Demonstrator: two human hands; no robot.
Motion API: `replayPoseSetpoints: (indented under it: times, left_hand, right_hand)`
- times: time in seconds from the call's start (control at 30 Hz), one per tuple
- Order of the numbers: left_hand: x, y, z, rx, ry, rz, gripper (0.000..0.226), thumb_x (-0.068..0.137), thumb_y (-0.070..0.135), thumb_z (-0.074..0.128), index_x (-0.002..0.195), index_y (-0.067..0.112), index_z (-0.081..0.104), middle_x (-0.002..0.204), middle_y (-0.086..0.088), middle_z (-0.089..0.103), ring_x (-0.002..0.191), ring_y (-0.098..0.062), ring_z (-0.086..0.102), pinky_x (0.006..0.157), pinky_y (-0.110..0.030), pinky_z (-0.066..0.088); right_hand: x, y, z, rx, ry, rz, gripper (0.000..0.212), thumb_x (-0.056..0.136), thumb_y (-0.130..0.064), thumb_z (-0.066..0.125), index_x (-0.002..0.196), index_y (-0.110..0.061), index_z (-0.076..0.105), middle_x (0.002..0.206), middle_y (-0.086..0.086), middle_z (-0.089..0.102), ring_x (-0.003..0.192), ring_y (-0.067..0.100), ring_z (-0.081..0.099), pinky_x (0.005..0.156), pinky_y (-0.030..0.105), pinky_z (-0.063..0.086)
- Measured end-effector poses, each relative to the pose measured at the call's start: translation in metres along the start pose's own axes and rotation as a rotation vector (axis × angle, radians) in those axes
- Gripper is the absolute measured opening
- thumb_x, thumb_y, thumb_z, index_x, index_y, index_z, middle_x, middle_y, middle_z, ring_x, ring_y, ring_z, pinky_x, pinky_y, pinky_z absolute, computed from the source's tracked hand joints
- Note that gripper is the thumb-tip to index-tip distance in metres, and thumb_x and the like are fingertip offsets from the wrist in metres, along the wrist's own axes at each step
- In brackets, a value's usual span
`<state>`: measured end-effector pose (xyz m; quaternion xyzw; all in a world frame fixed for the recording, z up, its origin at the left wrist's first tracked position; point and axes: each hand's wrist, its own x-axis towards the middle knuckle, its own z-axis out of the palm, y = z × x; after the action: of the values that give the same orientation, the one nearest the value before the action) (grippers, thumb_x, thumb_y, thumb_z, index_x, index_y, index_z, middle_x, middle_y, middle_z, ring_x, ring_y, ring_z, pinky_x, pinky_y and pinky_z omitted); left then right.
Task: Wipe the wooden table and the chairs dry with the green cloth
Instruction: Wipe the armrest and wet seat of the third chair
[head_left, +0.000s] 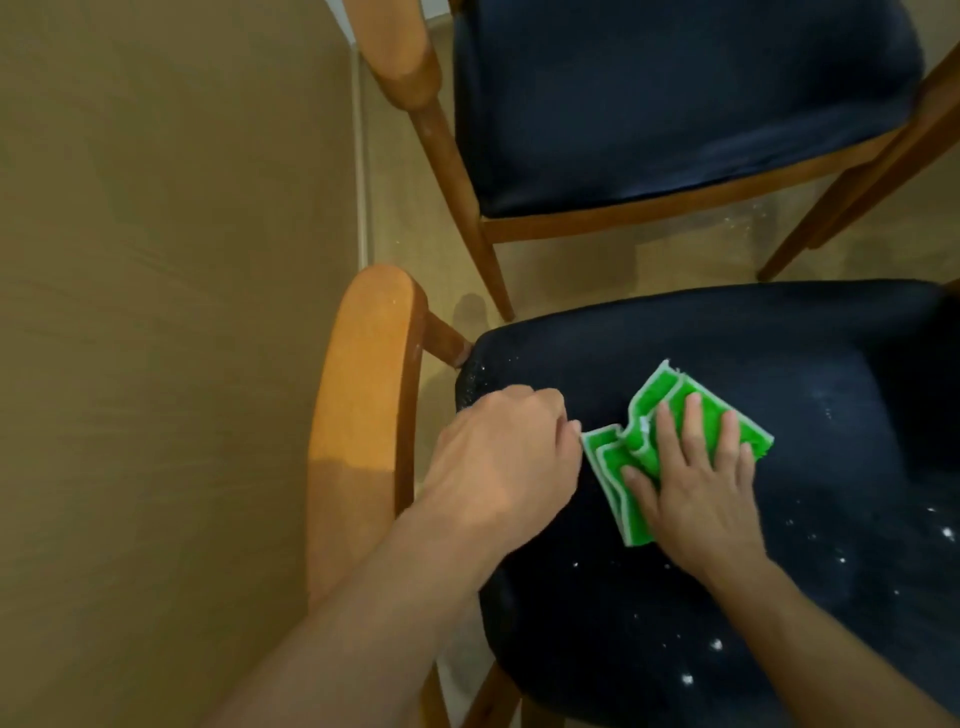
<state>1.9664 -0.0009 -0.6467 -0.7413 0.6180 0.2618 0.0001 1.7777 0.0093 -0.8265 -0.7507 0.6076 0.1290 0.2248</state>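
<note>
The near chair's dark seat (727, 493) lies open right of the green cloth (675, 447). Left, its wooden armrest (358, 415) blocks passage, the wall (156, 312) just beyond. A second chair (675, 104) stands far, floor (597, 265) between.

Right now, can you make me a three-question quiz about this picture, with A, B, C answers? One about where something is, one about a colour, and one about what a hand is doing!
1. Where is the green cloth?
A. on the near chair's seat
B. on the floor
C. on the armrest

2. What colour are the seat cushions?
A. red
B. dark blue
C. white

3. What is the right hand doing?
A. hanging in the air
B. making a fist
C. pressing flat on the cloth

Answers: 1 A, the cloth lies on the near cushion. 2 B, both chairs have dark blue cushions. 3 C, its straight fingers lie spread on the cloth, while the left hand is curled beside it.
</note>
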Motion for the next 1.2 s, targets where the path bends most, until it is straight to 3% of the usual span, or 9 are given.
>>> replayPoseSetpoints:
  times: [0.17, 0.27, 0.4, 0.67, 0.8, 0.9, 1.0, 1.1, 1.2]
  left_hand:
    - [-0.034, -0.029, -0.033, 0.210, 0.312, 0.062, 0.030, 0.090, 0.036, 0.043, 0.114, 0.026, 0.058, 0.114, 0.004, 0.055, 0.109, -0.011, 0.049, 0.096, -0.029, 0.038]
    - [-0.035, -0.059, -0.039, 0.151, 0.439, -0.172, 0.052, 0.096, 0.035, 0.037, 0.145, 0.020, 0.027, 0.150, -0.002, 0.029, 0.139, -0.013, 0.020, 0.108, -0.037, 0.016]
    - [-0.031, -0.076, -0.019, -0.156, 0.462, -0.423, 0.052, 0.102, 0.033, 0.028, 0.150, 0.017, 0.018, 0.154, -0.001, 0.029, 0.140, -0.012, 0.023, 0.108, -0.025, 0.016]
    - [-0.029, -0.076, -0.008, -0.144, 0.541, -0.452, 0.049, 0.102, 0.032, 0.027, 0.149, 0.018, 0.027, 0.144, 0.000, 0.044, 0.115, 0.010, 0.031, 0.088, -0.009, 0.022]
    - [-0.028, -0.073, -0.008, -0.087, 0.532, -0.472, 0.048, 0.102, 0.032, 0.025, 0.147, 0.017, 0.029, 0.135, 0.001, 0.050, 0.106, 0.010, 0.032, 0.085, -0.012, 0.025]
    - [-0.028, -0.072, -0.012, -0.103, 0.538, -0.453, 0.049, 0.101, 0.036, 0.024, 0.144, 0.016, 0.034, 0.110, 0.017, 0.045, 0.085, 0.019, 0.031, 0.062, -0.001, 0.026]
    - [-0.028, -0.076, -0.016, -0.167, 0.492, -0.395, 0.056, 0.094, 0.051, 0.027, 0.140, 0.022, 0.038, 0.102, 0.016, 0.048, 0.077, 0.006, 0.048, 0.057, -0.010, 0.031]
    - [-0.028, -0.077, -0.015, -0.194, 0.495, -0.390, 0.060, 0.091, 0.056, 0.025, 0.139, 0.022, 0.039, 0.110, 0.009, 0.053, 0.090, -0.007, 0.055, 0.063, -0.022, 0.039]
    - [-0.025, -0.072, -0.013, -0.125, 0.525, -0.442, 0.052, 0.099, 0.041, 0.020, 0.142, 0.018, 0.035, 0.113, 0.008, 0.052, 0.090, 0.001, 0.046, 0.068, -0.019, 0.037]
  right_hand:
    - [0.008, -0.029, -0.021, 0.313, 0.045, 0.107, 0.056, 0.101, -0.043, 0.025, 0.153, -0.024, 0.022, 0.162, 0.007, 0.009, 0.146, 0.036, -0.001, 0.116, 0.055, 0.007]
    - [-0.006, -0.071, -0.055, 1.026, -0.011, 0.159, 0.043, 0.097, -0.054, 0.032, 0.110, -0.027, 0.063, 0.117, 0.010, 0.062, 0.113, 0.033, 0.056, 0.083, 0.042, 0.049]
    - [-0.047, -0.155, -0.094, 1.542, -0.277, 0.016, 0.058, 0.079, -0.080, 0.037, 0.100, -0.034, 0.067, 0.097, -0.003, 0.071, 0.090, 0.014, 0.068, 0.080, 0.042, 0.054]
    - [0.021, -0.226, -0.145, 1.438, -0.016, -0.178, 0.051, 0.098, -0.048, 0.031, 0.126, -0.012, 0.054, 0.096, -0.009, 0.054, 0.081, 0.006, 0.056, 0.077, 0.031, 0.049]
    - [0.050, -0.232, -0.163, 1.452, -0.002, -0.214, 0.033, 0.103, -0.035, 0.039, 0.107, -0.012, 0.062, 0.075, 0.000, 0.054, 0.058, 0.004, 0.047, 0.057, 0.027, 0.041]
    - [0.018, -0.223, -0.148, 1.428, 0.081, -0.284, 0.027, 0.101, -0.029, 0.042, 0.122, -0.027, 0.060, 0.107, -0.006, 0.062, 0.086, 0.006, 0.059, 0.074, 0.034, 0.049]
    - [-0.019, -0.213, -0.129, 1.167, 0.068, -0.419, 0.038, 0.097, -0.027, 0.045, 0.134, -0.029, 0.054, 0.159, -0.016, 0.016, 0.143, 0.012, 0.027, 0.111, 0.043, 0.035]
    - [-0.011, -0.207, -0.135, 1.000, 0.058, -0.510, 0.041, 0.095, -0.032, 0.042, 0.134, -0.028, 0.054, 0.156, -0.023, 0.007, 0.146, 0.003, 0.001, 0.117, 0.032, 0.016]
    - [0.032, -0.214, -0.156, 0.962, 0.058, -0.512, 0.035, 0.099, -0.029, 0.043, 0.130, -0.024, 0.057, 0.149, -0.011, 0.038, 0.136, 0.002, 0.031, 0.105, 0.019, 0.027]
